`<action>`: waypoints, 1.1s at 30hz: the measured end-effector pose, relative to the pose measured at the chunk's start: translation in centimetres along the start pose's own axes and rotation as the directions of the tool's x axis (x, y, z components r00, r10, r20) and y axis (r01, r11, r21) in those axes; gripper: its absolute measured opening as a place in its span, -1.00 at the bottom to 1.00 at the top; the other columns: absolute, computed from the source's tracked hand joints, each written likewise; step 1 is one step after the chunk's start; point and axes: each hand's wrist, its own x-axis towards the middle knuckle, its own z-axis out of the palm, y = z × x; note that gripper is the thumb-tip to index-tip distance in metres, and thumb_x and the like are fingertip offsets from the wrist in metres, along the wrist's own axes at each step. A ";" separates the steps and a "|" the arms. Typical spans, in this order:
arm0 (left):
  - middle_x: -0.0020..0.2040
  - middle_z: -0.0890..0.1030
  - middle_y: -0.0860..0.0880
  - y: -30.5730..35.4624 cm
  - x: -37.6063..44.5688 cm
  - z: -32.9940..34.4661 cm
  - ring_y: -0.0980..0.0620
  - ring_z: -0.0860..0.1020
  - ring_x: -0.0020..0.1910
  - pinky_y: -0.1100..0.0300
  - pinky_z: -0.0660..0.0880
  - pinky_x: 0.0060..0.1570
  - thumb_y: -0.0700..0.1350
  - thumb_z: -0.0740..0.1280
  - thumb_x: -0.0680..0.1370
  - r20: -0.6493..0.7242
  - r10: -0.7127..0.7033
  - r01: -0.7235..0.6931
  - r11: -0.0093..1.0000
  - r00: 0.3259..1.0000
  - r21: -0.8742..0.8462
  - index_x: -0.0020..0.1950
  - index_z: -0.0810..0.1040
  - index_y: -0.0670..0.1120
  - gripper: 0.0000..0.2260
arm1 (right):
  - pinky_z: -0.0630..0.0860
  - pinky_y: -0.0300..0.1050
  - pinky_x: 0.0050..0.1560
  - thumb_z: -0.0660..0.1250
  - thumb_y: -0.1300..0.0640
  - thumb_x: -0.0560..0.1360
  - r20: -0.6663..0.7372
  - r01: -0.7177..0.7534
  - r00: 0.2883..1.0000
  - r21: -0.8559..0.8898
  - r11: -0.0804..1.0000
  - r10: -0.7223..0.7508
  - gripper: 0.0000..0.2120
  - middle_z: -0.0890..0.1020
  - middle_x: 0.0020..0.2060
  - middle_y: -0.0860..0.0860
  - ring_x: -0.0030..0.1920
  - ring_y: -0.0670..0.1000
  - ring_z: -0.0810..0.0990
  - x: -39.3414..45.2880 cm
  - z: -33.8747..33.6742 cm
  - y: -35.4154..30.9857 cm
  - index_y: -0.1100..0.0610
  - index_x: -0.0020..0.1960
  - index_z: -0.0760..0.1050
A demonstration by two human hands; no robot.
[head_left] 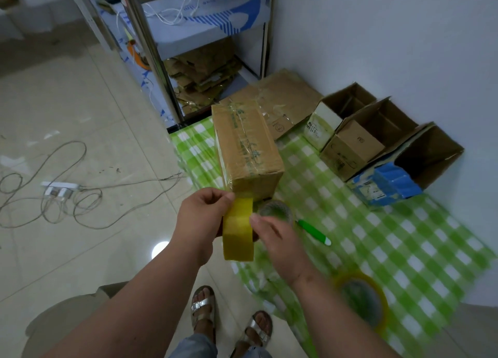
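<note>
Left hand (204, 217): fingers grip the yellow tape roll (238, 233). Right hand (277, 239): blurred, thumb on roll, grip indeterminate. Advised: free the tape end, pull it straight toward the cardboard box (248, 147).

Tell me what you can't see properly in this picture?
Head view:
- Right hand: motion blur; unclear whether it pinches the tape roll.
- Left hand: some fingers hidden behind the roll.
- Second tape roll: blurred by motion.
- Box: printing too small, under shiny tape.
- Green tool: one end hidden behind the right hand.
</note>
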 end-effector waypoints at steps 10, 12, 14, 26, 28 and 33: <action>-0.46 0.52 0.19 1.6 -2.0 0.1 0.12 0.44 -0.31 0.19 0.39 -0.24 -0.10 0.44 0.53 -0.197 0.077 -0.089 0.995 0.977 -0.054 -0.27 0.57 0.00 -0.82 | 0.42 -0.36 -0.26 0.42 0.07 0.52 0.113 0.074 0.992 -0.103 0.992 -0.062 -0.92 0.59 -0.35 -0.21 -0.30 -0.24 0.53 -2.1 -1.2 -1.9 -0.04 -0.12 0.53; -0.32 0.59 0.14 1.6 -2.5 0.3 0.11 0.47 -0.22 0.15 0.40 -0.15 -0.11 0.42 0.54 -0.175 0.066 -0.081 0.993 0.982 -0.082 -0.25 0.57 0.00 -0.83 | 0.39 -0.37 -0.32 0.43 0.04 0.52 0.120 0.108 0.989 -0.147 0.983 -0.090 -0.90 0.56 -0.39 -0.23 -0.35 -0.24 0.50 -2.4 -1.7 -2.0 -0.06 -0.14 0.53; -0.18 0.66 0.07 1.7 -3.1 0.6 0.08 0.50 -0.16 0.13 0.39 -0.10 -0.13 0.36 0.58 -0.145 0.069 -0.088 0.988 0.987 -0.126 -0.24 0.55 0.00 -0.81 | 0.45 -0.25 -0.31 0.43 -0.02 0.50 0.109 0.138 0.987 -0.196 0.971 -0.118 -0.90 0.57 -0.36 -0.16 -0.33 -0.18 0.52 -2.6 -2.0 -2.1 -0.03 -0.11 0.55; -0.29 0.69 -0.04 1.6 -4.3 -0.4 0.08 0.63 -0.24 0.29 0.52 -0.24 -0.24 0.40 0.55 -0.183 0.080 -0.138 0.933 0.980 -0.331 -0.09 0.63 -0.12 -0.94 | 0.33 -0.33 -0.43 0.41 -0.29 0.35 -0.060 0.125 0.986 -0.326 0.937 -0.153 -0.64 0.47 -0.51 -0.23 -0.47 -0.22 0.41 -3.2 -3.9 -4.4 -0.03 -0.33 0.44; -0.26 0.71 -0.05 1.8 -4.2 -0.6 0.08 0.66 -0.24 0.32 0.52 -0.30 -0.28 0.42 0.53 -0.182 0.064 -0.129 0.921 0.981 -0.367 0.01 0.62 -0.08 -0.87 | 0.34 -0.34 -0.44 0.46 -0.21 0.39 -0.045 0.155 0.982 -0.342 0.927 -0.181 -0.65 0.48 -0.51 -0.22 -0.47 -0.22 0.42 -3.0 -4.4 -5.0 0.01 -0.32 0.45; -0.18 0.72 -0.09 2.9 -3.5 -1.2 0.00 0.71 -0.20 0.27 0.53 -0.33 -0.34 0.40 0.50 -0.076 0.007 -0.036 0.925 0.997 -0.379 0.13 0.57 -0.02 -0.70 | 0.32 -0.37 -0.47 0.51 -0.06 0.41 -0.028 0.177 0.979 -0.364 0.914 -0.201 -0.70 0.47 -0.54 -0.21 -0.48 -0.21 0.42 -2.5 -5.8 -6.0 0.09 -0.30 0.51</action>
